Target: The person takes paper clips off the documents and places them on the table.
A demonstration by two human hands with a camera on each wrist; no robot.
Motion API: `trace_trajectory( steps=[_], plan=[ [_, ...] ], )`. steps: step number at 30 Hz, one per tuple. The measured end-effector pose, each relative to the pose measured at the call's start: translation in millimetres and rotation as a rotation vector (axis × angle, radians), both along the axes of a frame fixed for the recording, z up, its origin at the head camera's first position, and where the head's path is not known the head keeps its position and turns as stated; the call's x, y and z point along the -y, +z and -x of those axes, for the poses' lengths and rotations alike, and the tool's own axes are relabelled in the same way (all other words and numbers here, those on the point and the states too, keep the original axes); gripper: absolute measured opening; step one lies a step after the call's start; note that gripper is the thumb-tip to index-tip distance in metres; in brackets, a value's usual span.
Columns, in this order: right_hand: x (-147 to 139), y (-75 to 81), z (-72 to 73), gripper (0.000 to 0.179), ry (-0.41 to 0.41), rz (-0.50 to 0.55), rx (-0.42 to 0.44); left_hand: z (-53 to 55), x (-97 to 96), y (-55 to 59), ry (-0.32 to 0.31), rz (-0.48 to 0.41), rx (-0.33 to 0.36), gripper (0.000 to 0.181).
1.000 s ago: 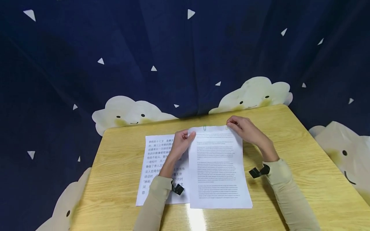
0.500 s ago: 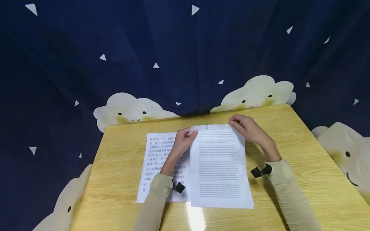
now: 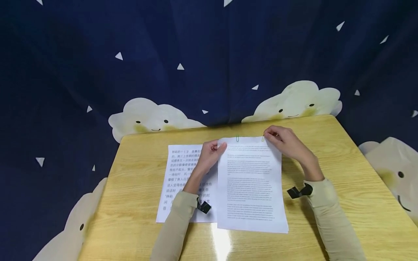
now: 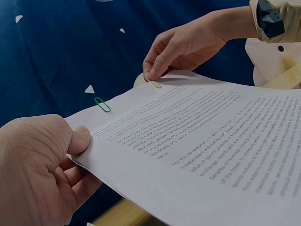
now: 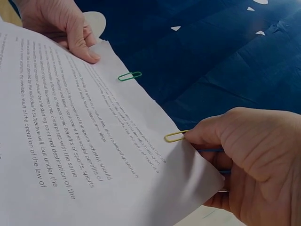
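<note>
My left hand (image 3: pixel 210 156) grips printed sheets of paper (image 3: pixel 249 185) at their upper left corner, thumb on top and fingers beneath. The sheets are raised and slope toward me. A green paper clip (image 5: pixel 130 76) sits on their top edge. Farther right along that edge is a yellow paper clip (image 5: pixel 176 136), its outer end pinched by my right hand (image 3: pixel 289 143). Thin blue pieces (image 5: pixel 210 150) show among the right fingers, mostly hidden. Under my left forearm lies a paper with large Chinese print (image 3: pixel 183 170), partly covered by the raised sheets.
A wooden table (image 3: pixel 130 181) bears the papers. Behind it hangs a dark blue curtain (image 3: pixel 147 43) with white triangles and smiling clouds. Each sleeve cuff has a small black device (image 3: pixel 204 206) strapped to it.
Both hands keep their hold on the sheets and the yellow clip. In the head view, everything has shifted slightly up and to the right.
</note>
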State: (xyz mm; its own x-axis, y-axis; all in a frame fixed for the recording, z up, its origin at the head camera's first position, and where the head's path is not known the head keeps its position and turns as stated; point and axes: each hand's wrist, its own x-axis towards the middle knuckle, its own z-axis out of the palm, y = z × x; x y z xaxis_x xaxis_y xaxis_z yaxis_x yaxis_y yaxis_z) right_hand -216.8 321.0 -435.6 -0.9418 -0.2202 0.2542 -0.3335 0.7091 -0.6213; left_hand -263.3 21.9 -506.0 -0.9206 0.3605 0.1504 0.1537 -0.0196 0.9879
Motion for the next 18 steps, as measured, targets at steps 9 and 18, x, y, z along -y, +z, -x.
trace_trajectory(
  steps=[9,18],
  plan=[
    [-3.7,3.3,1.5,0.018,-0.003,0.021,-0.038,3.8,-3.2,3.8,-0.009,0.002,-0.003,0.028],
    [-4.3,-0.7,1.6,0.018,0.011,0.024,-0.015,1.0,-1.9,-1.5,-0.011,-0.014,0.041,0.024]
  ],
)
